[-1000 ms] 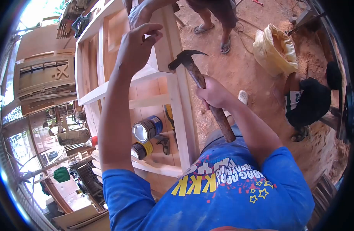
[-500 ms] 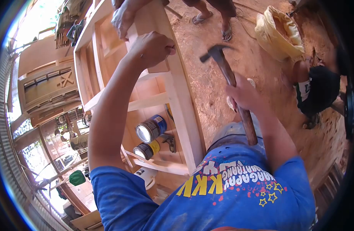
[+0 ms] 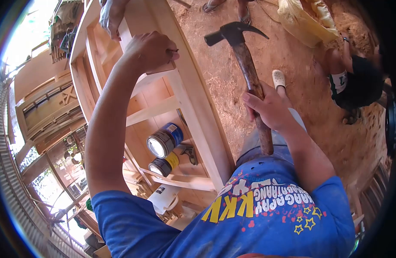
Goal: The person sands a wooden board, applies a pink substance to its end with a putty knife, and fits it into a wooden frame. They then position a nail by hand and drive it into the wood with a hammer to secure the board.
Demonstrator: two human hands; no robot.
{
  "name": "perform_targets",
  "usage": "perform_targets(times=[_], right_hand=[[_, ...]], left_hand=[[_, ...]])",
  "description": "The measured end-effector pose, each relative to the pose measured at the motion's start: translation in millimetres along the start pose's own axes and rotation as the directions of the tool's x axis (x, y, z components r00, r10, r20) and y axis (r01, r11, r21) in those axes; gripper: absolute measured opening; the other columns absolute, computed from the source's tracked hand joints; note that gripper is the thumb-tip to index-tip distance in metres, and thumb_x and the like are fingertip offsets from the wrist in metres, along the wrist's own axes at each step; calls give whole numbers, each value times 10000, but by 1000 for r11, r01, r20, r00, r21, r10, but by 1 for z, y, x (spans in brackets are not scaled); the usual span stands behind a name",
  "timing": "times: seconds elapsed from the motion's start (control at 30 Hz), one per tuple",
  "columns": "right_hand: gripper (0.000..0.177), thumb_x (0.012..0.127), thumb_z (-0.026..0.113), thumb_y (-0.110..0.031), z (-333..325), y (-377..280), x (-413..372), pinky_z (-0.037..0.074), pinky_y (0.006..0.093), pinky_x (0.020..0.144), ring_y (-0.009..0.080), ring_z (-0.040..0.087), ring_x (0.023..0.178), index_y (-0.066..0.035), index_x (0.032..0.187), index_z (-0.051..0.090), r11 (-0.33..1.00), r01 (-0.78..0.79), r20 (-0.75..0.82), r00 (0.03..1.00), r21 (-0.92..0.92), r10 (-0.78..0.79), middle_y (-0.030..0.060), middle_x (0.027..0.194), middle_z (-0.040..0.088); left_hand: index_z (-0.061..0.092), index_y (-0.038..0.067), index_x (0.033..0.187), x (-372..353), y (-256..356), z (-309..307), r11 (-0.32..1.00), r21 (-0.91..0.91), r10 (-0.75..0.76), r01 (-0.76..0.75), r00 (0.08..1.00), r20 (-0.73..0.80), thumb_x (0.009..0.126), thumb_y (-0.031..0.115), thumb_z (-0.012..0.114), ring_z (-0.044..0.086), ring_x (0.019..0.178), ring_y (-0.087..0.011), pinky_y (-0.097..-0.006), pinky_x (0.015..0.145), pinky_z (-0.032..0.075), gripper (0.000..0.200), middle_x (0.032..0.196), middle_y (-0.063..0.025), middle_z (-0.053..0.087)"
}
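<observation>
My right hand (image 3: pixel 269 105) is wrapped round the wooden handle of a claw hammer (image 3: pixel 245 60), whose dark metal head points away from my body, to the right of the wooden frame. My left hand (image 3: pixel 153 51) is closed on top of the pale wooden frame (image 3: pixel 198 116), near its long right-hand beam. Its fingers are pressed together at the beam; what they pinch is too small to make out. Another person's hand (image 3: pixel 112 19) rests on the frame just beyond my left hand.
Two paint cans, one blue-labelled (image 3: pixel 165 139) and one yellow-labelled (image 3: pixel 164 164), stand by the frame, near a white container (image 3: pixel 163 198). A yellow sack (image 3: pixel 305 21) lies on the dirt floor (image 3: pixel 215 73). A person in dark clothing (image 3: pixel 363 81) is at the right; another person's feet show at the top.
The hammer has turned, its head now farther from my body and in sharper view. My left hand stays closed at the frame. The whole scene has shifted in view.
</observation>
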State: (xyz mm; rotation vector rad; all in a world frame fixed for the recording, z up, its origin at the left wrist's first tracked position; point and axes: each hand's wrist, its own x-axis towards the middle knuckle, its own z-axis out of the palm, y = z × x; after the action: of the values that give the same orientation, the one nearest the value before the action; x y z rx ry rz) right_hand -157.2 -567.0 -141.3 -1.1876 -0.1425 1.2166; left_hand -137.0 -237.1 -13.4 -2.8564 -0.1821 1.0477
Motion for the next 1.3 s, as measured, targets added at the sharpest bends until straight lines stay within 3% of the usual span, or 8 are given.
perform_targets(times=[0.2, 0.3, 0.57, 0.67, 0.77, 0.97, 1.17, 1.3], right_hand=[[197, 1030, 644, -216, -8, -11, 12, 462, 278, 485, 99, 528, 505, -58, 1065, 532, 992, -99, -102, 989, 84, 108, 5, 673, 555], [208, 1040, 640, -239, -9, -5, 6, 460, 281, 478, 89, 524, 500, -63, 1069, 530, 995, -95, -138, 986, -19, 91, 1, 669, 549], [250, 1059, 635, -288, 0, -12, 1, 449, 282, 460, 77, 516, 487, -64, 1068, 525, 991, -82, -80, 994, -110, 74, -2, 666, 544], [252, 1064, 633, -304, 0, -9, 0, 427, 271, 471, 72, 500, 502, -77, 1109, 532, 985, -113, -74, 992, -127, 105, -11, 671, 533], [256, 1060, 637, -290, 0, -12, -1, 430, 274, 458, 77, 508, 491, -64, 1099, 525, 979, -134, -75, 990, -155, 123, -6, 664, 529], [277, 1055, 644, -287, -3, -11, -6, 429, 270, 446, 77, 521, 488, -47, 1109, 519, 971, -139, -82, 989, -193, 126, -1, 676, 538], [273, 1063, 640, -288, 1, -14, -5, 433, 255, 450, 68, 522, 495, -48, 1109, 519, 986, -105, -47, 994, -126, 100, -8, 701, 545], [267, 1070, 635, -296, 10, -16, 1, 448, 254, 455, 63, 520, 497, -60, 1083, 510, 1000, -2, -10, 1000, -17, 1, -12, 697, 541]], left_hand=[[826, 185, 985, -4, 8, -8, 998, 54, 13, -14, 1000, 27, 918, 345, 739, 727, 935, -331, -452, 859, 553, 195, 940, -89, 776], [822, 181, 958, -4, 6, -6, 999, 50, 18, -19, 1000, 24, 917, 353, 740, 727, 926, -332, -461, 843, 555, 194, 919, -85, 774], [816, 185, 934, -2, 5, -5, 999, 43, -9, 7, 999, 40, 913, 368, 746, 733, 929, -330, -472, 834, 558, 197, 881, -90, 763], [786, 149, 867, -2, -1, 1, 998, -61, 10, -11, 1000, -23, 839, 312, 699, 710, 859, -343, -468, 827, 552, 186, 839, -113, 745], [765, 136, 835, -3, 2, -1, 1000, 3, 22, -22, 1000, -8, 862, 300, 696, 702, 844, -351, -481, 810, 544, 180, 802, -121, 725], [765, 135, 831, -3, -3, 1, 997, -55, 49, -51, 998, -36, 892, 313, 715, 700, 839, -358, -499, 784, 521, 196, 779, -125, 708], [767, 124, 834, -5, -2, 2, 996, -69, 60, -65, 996, -70, 881, 291, 744, 699, 837, -358, -492, 798, 520, 175, 783, -122, 712], [824, 191, 985, -1, 0, -4, 1000, 2, -7, 7, 999, 42, 916, 353, 750, 730, 970, -331, -451, 879, 558, 191, 962, -97, 775]])
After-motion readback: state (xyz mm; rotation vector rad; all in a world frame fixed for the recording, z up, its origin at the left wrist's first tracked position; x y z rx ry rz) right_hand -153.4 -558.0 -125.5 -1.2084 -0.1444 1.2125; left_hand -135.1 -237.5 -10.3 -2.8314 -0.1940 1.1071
